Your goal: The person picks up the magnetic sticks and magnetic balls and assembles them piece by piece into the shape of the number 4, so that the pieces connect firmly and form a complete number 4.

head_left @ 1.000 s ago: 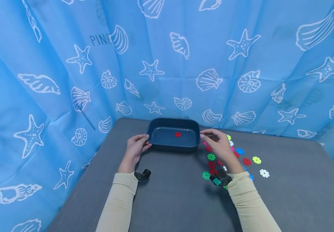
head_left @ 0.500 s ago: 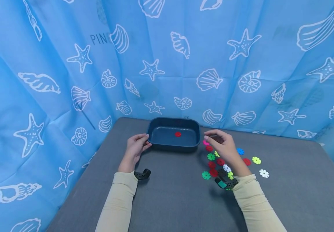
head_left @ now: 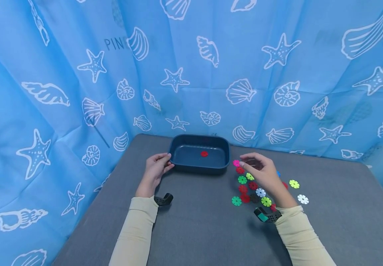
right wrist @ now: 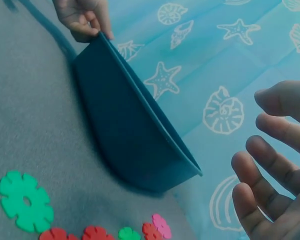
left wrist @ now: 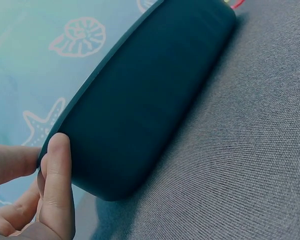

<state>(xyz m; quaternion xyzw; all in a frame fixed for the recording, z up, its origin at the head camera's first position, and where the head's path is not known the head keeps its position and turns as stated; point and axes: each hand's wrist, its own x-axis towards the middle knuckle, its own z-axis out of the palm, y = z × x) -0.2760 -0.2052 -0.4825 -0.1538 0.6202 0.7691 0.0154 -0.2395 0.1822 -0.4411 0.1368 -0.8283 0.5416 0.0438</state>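
Observation:
A dark blue rectangular tray (head_left: 191, 168) with raised walls stands near the back of the table, one red notched disc (head_left: 204, 154) lying on its floor. My left hand (head_left: 154, 170) pinches the tray's left edge; in the left wrist view its fingers (left wrist: 59, 175) press on the outer wall at the rim. To the right of the tray, my right hand (head_left: 261, 171) hovers over the loose discs. Its fingers are loosely bent with nothing between them, as the right wrist view shows. Close by its fingertips lies a pink disc (head_left: 236, 163).
Several notched plastic discs in red, green, yellow, white and black lie scattered right of the tray, including a green disc (head_left: 236, 201) and a white disc (head_left: 303, 199). A blue shell-print curtain (head_left: 191, 74) hangs behind the grey-covered table (head_left: 198, 221).
My right hand has let go of the tray's right edge and moved right, over the discs. The left hand stays at the tray's left edge, and the tray has not moved.

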